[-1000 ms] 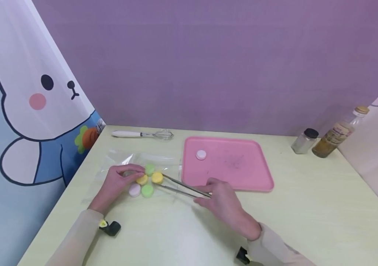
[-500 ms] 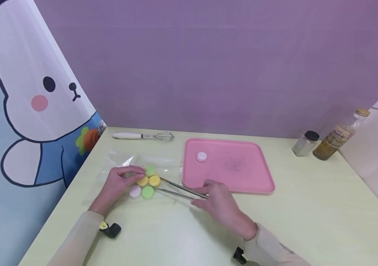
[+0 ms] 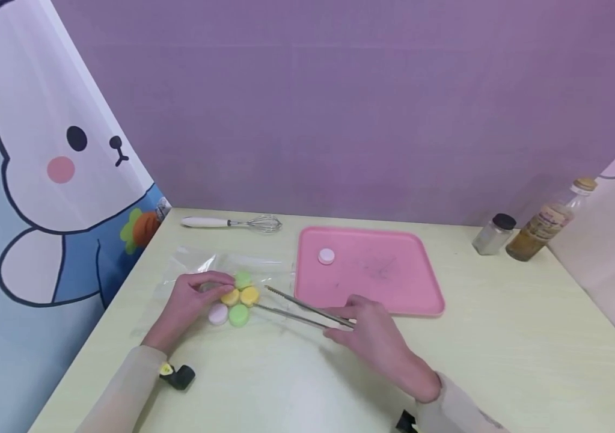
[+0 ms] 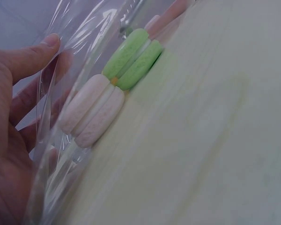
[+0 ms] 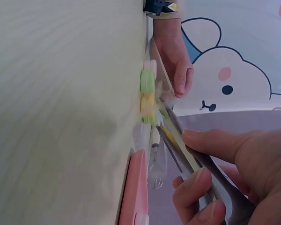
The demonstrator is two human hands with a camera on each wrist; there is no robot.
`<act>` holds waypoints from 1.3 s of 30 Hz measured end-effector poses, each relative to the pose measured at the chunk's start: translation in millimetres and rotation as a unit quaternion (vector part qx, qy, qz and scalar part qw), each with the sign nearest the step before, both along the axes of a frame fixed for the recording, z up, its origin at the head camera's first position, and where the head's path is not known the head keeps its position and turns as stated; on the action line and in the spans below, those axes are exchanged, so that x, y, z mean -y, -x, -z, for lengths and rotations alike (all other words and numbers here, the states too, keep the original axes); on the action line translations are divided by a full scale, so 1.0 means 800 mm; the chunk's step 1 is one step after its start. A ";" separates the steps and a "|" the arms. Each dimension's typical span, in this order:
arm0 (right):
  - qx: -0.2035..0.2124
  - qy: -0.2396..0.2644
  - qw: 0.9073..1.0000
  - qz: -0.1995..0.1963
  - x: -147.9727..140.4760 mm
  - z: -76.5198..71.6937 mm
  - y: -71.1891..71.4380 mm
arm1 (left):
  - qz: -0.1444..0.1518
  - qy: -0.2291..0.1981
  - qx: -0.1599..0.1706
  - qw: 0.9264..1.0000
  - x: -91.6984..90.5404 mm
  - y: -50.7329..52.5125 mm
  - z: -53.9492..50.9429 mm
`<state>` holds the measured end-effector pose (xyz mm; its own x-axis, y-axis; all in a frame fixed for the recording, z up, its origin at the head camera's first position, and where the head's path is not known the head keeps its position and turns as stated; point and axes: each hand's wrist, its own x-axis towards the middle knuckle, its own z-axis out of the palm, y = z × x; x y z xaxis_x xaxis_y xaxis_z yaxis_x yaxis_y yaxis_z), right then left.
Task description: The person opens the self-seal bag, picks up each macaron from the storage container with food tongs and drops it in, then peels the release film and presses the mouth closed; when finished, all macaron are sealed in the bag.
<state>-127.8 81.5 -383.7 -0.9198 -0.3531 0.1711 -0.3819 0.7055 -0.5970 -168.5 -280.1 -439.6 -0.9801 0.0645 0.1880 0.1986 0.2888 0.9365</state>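
Observation:
My left hand [image 3: 185,307] holds the clear plastic bag [image 4: 91,28] by its edge, thumb on one side of the film. A cluster of macarons sits at the bag: a yellow macaron [image 3: 250,296], another yellow macaron [image 3: 229,297] near my left fingertips, a green macaron [image 3: 239,316] in front and a lilac macaron [image 3: 217,314] beside it. A second green macaron [image 3: 243,279] shows behind. My right hand [image 3: 380,337] grips metal tongs [image 3: 307,306]. Their arms stand apart, tips just right of the nearer yellow macaron, with nothing held between them.
Right of the bag lies a pink tray [image 3: 394,294] bearing one pale macaron [image 3: 326,257]. Behind the bag is a whisk [image 3: 204,222]. A black-capped jar [image 3: 493,234] and a cork-topped bottle [image 3: 545,222] stand at the back right.
The yellow macaron that was between the tong tips moved left against the other yellow one. The tongs then parted and drew back slightly right. My left hand stayed in place.

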 end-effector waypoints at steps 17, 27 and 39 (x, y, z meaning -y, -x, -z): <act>-0.036 -0.008 0.996 0.082 -0.062 0.002 0.001 | -0.005 0.006 -0.004 1.000 0.001 -0.001 0.003; -0.030 -0.011 0.992 0.124 -0.085 0.007 0.008 | -0.002 0.010 -0.008 1.000 0.001 0.000 0.002; -0.013 -0.002 0.991 0.136 -0.095 0.012 0.021 | 0.002 0.006 -0.006 1.000 0.001 0.000 0.001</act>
<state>-144.6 157.2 -392.9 -0.9764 -0.0937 0.1948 -0.1925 0.7866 -0.5867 -168.7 -281.0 -440.4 -0.9776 0.0700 0.1983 0.2102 0.3003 0.9304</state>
